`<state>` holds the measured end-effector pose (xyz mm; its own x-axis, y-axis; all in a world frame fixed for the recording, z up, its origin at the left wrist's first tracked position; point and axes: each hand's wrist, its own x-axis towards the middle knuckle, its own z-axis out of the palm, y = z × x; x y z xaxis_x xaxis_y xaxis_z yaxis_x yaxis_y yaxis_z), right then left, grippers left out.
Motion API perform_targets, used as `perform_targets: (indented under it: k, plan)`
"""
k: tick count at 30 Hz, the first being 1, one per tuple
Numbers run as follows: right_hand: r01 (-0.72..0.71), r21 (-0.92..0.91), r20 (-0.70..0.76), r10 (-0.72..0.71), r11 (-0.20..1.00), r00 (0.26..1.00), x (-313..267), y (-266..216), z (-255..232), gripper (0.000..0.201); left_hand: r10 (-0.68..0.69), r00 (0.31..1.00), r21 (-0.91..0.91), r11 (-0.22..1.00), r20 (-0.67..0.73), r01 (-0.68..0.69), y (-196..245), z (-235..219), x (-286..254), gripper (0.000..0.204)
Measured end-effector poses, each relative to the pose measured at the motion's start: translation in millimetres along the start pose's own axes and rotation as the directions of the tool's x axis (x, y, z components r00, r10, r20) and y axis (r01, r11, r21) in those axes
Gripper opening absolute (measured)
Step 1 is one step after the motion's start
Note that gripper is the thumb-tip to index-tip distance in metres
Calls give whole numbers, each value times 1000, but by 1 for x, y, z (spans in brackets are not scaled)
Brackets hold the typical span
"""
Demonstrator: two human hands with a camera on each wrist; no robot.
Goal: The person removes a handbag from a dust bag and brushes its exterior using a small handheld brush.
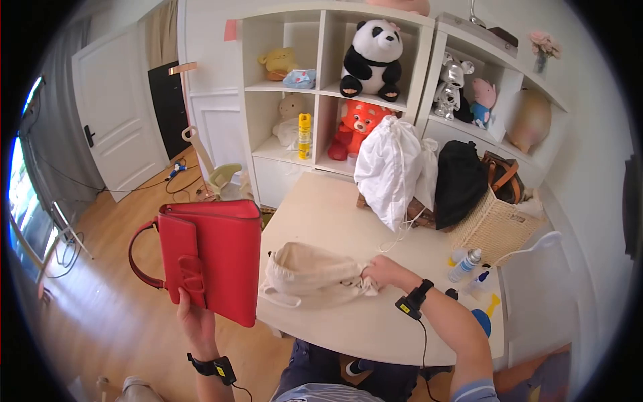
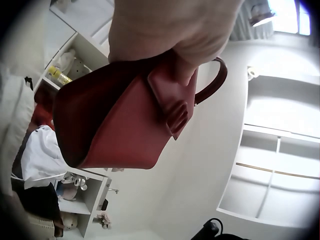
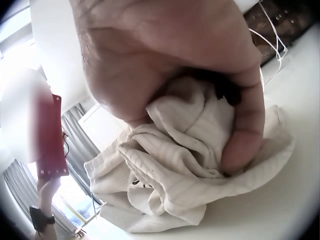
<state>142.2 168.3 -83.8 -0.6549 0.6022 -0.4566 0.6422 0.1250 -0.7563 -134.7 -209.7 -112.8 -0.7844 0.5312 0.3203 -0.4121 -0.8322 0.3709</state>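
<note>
In the head view a red handbag [image 1: 228, 261] is held up off the table's left edge, its dark red handle pointing left. My left hand [image 1: 196, 328] grips it from below, thumb on the front flap; the left wrist view shows the palm against the red handbag [image 2: 125, 125]. A cream cloth bag [image 1: 305, 268] lies crumpled on the table [image 1: 335, 201]. The right hand [image 1: 392, 273] grips its right end, and in the right wrist view the fingers curl round the bunched cream cloth [image 3: 175, 145].
White [image 1: 388, 174] and black drawstring bags [image 1: 459, 181] and a woven basket [image 1: 495, 224] stand at the table's back right. A spray can [image 1: 465, 265] and small bottles are near the right edge. Behind is a white shelf [image 1: 268, 161] with plush toys.
</note>
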Motion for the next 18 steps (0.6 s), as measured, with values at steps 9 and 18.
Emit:
perform_targets:
  k: [9,18]
  plan:
    - [645,258,-564,-430,719,705,86,-64,2,22,163,977,455,886,-134,-85,-16,24,-31,45]
    - [472,-504,-360,-672,724,647,-11,21,14,52,-100,991,733,667,-90,134,-77,42,-36,44]
